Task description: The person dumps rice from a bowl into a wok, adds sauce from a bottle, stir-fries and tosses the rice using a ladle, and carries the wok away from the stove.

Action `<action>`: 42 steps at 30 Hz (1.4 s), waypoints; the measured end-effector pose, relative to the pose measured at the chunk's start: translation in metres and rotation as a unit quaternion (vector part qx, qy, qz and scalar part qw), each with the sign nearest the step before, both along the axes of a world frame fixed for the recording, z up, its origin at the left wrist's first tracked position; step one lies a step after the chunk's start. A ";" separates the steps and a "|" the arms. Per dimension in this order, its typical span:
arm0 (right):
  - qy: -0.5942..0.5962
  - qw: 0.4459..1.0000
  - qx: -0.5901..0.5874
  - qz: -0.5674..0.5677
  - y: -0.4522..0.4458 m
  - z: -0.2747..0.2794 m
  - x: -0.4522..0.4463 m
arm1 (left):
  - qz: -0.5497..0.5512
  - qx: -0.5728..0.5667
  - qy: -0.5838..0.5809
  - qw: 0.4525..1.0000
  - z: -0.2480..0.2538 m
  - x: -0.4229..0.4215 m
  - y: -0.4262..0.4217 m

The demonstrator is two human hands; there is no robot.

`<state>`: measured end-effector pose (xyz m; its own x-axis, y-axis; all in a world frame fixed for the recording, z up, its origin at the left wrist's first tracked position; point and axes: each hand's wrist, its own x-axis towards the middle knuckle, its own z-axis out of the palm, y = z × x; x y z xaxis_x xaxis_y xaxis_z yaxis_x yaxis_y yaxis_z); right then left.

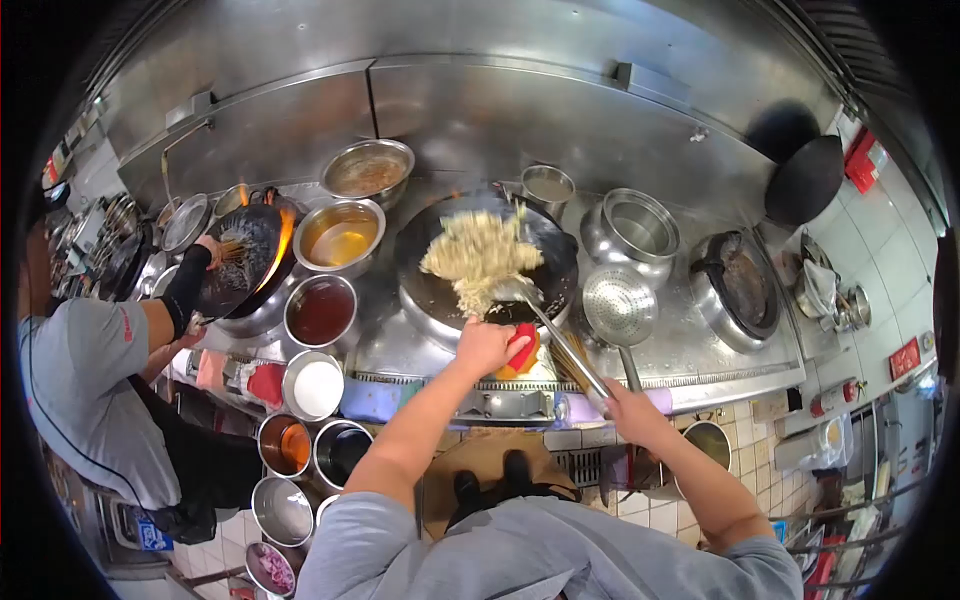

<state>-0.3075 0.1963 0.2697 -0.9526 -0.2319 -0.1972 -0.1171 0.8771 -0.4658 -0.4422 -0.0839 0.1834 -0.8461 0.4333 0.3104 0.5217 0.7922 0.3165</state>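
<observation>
A dark wok (420,270) sits on the range in front of me, with pale fried food (480,250) blurred in mid-toss above it. My left hand (487,345) is closed at the wok's near edge, against a red and orange cloth (522,352). In my right hand (637,412) is the long metal handle of a ladle (570,350), which slants up and left so that its head lies at the right part of the wok, beside the food. The wok's grip under my left hand is hidden.
A perforated strainer (619,300) and a steel pot (637,230) stand right of the wok. Bowls of yellow liquid (340,236) and red sauce (320,310) are at its left. Farther left, a co-worker (95,390) scrubs a wok (235,275) beside a flame.
</observation>
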 end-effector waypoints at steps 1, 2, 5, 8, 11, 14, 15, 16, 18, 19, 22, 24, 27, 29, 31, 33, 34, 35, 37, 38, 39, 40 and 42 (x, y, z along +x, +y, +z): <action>0.007 0.997 0.072 0.027 0.029 -0.017 -0.002 | 0.008 0.001 0.003 1.000 -0.004 -0.008 -0.005; 0.011 0.988 0.143 0.054 0.058 -0.033 -0.007 | 0.016 0.001 0.003 1.000 -0.009 -0.010 -0.007; 0.041 0.951 0.306 0.003 0.123 -0.046 -0.071 | 0.114 0.042 0.026 0.992 -0.021 -0.001 -0.004; 0.097 0.964 0.247 -0.014 0.094 -0.053 -0.148 | 0.137 0.085 -0.051 0.986 -0.019 0.000 -0.002; 0.088 0.985 0.146 0.011 0.004 -0.081 -0.165 | 0.110 0.094 -0.049 0.988 -0.029 -0.005 -0.007; 0.049 0.996 0.073 0.006 -0.049 -0.108 -0.137 | 0.110 0.075 -0.043 0.990 -0.022 -0.001 -0.007; 0.038 0.996 0.082 0.012 -0.052 -0.097 -0.116 | 0.116 0.063 -0.035 0.991 -0.021 -0.003 -0.007; 0.026 0.995 0.093 0.017 -0.043 -0.084 -0.099 | 0.108 0.039 -0.028 0.993 -0.021 -0.004 -0.008; 0.039 0.989 0.132 0.045 -0.010 -0.050 -0.086 | 0.098 0.024 -0.051 0.994 -0.014 -0.006 -0.010; 0.062 0.983 0.162 0.066 0.014 -0.030 -0.088 | 0.097 0.012 -0.078 0.992 -0.011 -0.006 -0.012; 0.035 0.977 0.207 0.044 0.024 0.021 -0.130 | 0.041 -0.014 -0.110 0.993 -0.012 -0.017 -0.025; 0.080 0.977 0.194 0.036 -0.003 -0.006 -0.165 | -0.001 -0.024 -0.110 0.994 -0.011 -0.023 -0.034; 0.031 0.993 0.097 -0.063 -0.080 -0.073 -0.189 | -0.039 -0.054 -0.171 0.983 0.005 -0.030 -0.032; -0.011 0.998 0.049 -0.036 -0.111 -0.060 -0.143 | -0.007 -0.085 -0.178 0.980 0.008 -0.026 -0.027; -0.008 0.999 0.046 -0.008 -0.079 -0.076 -0.106 | 0.005 -0.055 -0.137 0.989 -0.006 -0.018 -0.021; 0.003 0.999 0.040 0.021 -0.036 -0.075 -0.095 | 0.040 0.005 -0.041 0.998 -0.018 -0.019 -0.020; 0.040 0.999 0.015 0.015 -0.008 -0.070 -0.087 | 0.029 0.018 -0.011 0.999 -0.022 -0.022 -0.020; 0.071 0.997 -0.009 0.008 0.006 -0.064 -0.072 | 0.012 0.020 -0.022 0.999 -0.031 -0.028 -0.019; 0.006 1.000 -0.001 0.001 -0.002 -0.011 -0.033 | 0.039 0.068 -0.004 0.997 -0.058 -0.037 -0.007; -0.049 0.999 0.005 -0.001 -0.007 0.025 -0.017 | 0.071 0.063 -0.020 0.995 -0.057 -0.034 0.002; -0.066 0.997 0.025 0.002 -0.001 0.056 -0.002 | 0.072 0.063 -0.026 0.995 -0.047 -0.023 0.009; -0.085 0.995 0.046 0.007 0.007 0.094 0.013 | 0.059 0.037 -0.058 0.996 -0.022 -0.006 0.014; -0.170 0.981 0.094 0.024 0.010 0.185 0.029 | 0.033 0.014 -0.097 0.995 0.048 0.033 0.016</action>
